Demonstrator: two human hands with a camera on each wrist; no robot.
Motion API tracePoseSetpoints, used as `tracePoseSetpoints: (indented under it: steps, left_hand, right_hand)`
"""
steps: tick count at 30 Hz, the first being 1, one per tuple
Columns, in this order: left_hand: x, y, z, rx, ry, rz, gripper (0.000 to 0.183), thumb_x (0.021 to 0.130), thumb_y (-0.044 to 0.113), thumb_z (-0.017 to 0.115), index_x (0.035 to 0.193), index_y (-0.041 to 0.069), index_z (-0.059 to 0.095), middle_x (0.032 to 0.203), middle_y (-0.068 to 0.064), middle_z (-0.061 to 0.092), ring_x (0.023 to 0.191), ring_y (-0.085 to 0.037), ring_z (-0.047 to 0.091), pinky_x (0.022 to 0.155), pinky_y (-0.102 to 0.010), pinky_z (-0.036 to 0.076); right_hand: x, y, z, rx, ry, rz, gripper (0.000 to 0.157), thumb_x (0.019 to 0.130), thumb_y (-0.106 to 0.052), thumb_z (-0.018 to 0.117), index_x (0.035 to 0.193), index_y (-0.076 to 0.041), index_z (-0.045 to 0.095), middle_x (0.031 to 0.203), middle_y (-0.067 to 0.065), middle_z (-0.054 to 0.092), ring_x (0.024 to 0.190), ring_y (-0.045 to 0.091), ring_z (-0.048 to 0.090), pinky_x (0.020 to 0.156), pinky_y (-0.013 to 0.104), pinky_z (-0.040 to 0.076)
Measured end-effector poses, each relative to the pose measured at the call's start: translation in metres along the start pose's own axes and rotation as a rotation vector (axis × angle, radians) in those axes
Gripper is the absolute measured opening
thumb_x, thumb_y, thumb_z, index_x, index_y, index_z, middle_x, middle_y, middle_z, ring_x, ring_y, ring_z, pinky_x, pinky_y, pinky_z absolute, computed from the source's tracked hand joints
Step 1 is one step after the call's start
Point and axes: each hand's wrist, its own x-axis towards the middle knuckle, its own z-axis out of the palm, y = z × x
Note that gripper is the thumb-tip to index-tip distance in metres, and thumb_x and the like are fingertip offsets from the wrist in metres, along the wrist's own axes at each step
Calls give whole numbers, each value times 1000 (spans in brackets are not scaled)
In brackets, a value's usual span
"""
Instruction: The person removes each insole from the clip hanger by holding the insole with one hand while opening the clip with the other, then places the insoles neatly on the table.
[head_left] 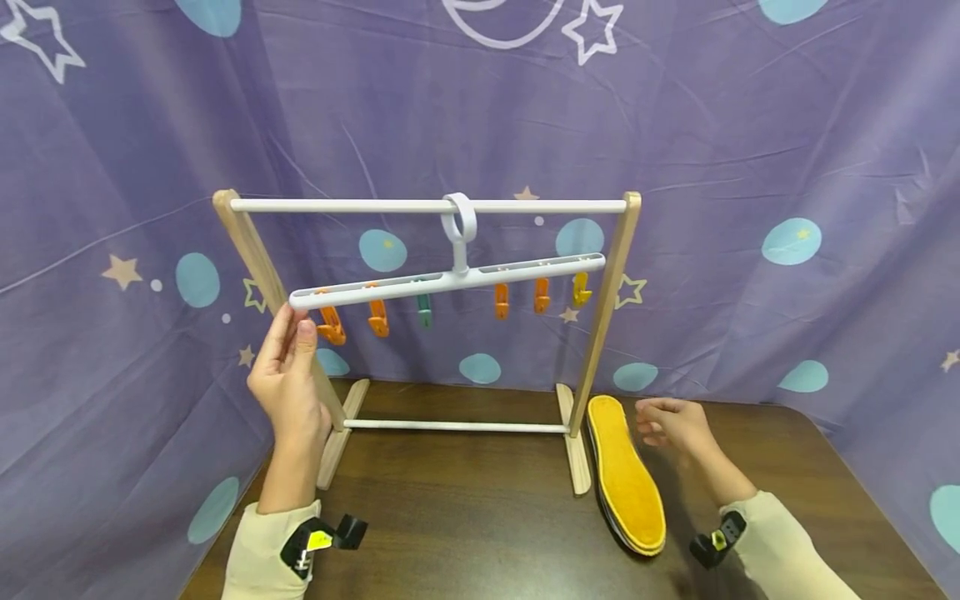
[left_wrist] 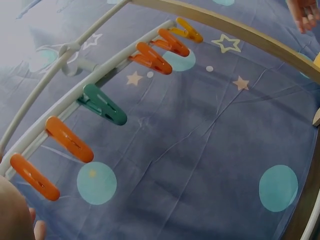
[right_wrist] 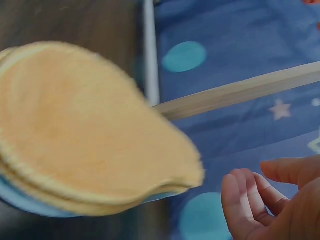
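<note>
A white clip hanger (head_left: 525, 271) hangs by its ring from the rack's top bar, its left end lower than its right. Along its underside are several orange clips (head_left: 378, 318), a green clip (head_left: 424, 310) and a yellow clip (head_left: 581, 289). My left hand (head_left: 288, 383) holds the hanger's left end between thumb and fingers, close to the outermost orange clip (left_wrist: 35, 177). My right hand (head_left: 675, 425) is in the air just right of a stack of insoles (head_left: 626, 475), yellow on top. Its fingers are loosely bent with nothing in them, also in the right wrist view.
The rack has wooden side posts (head_left: 606, 325), a white top bar (head_left: 337, 205), a white lower bar (head_left: 457, 427) and wooden feet (head_left: 573, 450) on a brown table (head_left: 465, 525). A purple patterned curtain (head_left: 750, 150) stands right behind it.
</note>
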Motion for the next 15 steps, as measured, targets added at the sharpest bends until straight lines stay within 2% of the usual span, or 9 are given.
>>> tracePoseSetpoints:
  steps: [2,5,8,11,15]
  left_hand:
    - [-1,2,0,1,34,0,48,92,4,73,137,-4,60,119,-6,71,119,-21,60,101,-19,50]
    - [-4,4,0,22,61,59,57,90,7,77,143,0,56,135,-13,63,131,-24,52,112,-25,43]
    - [-12,7,2,67,76,188,69,85,7,81,147,1,51,147,-16,54,139,-23,45,118,-31,34]
    - [-27,12,8,187,64,342,76,82,9,84,149,0,48,152,-13,49,144,-21,39,120,-32,28]
    - [-49,16,23,368,1,568,82,82,29,86,145,-7,49,153,-19,48,148,-27,34,126,-38,21]
  right_hand:
    - [-2,-11,-2,-9,2,-36,35,101,-17,65,121,11,66,83,-2,77,73,9,73,69,29,64]
    - [-10,-29,-1,9,14,-95,34,100,-24,67,119,4,68,81,-9,75,73,7,73,71,28,63]
    - [-20,-44,4,-2,34,-211,37,100,-31,68,118,1,69,81,-14,74,75,5,72,72,27,63]
    - [-30,-56,13,-59,73,-389,38,99,-31,68,119,1,70,86,-14,75,78,4,72,72,26,63]
    - [-41,-69,26,-137,133,-614,28,100,-21,68,118,0,71,97,-2,77,83,0,71,70,24,62]
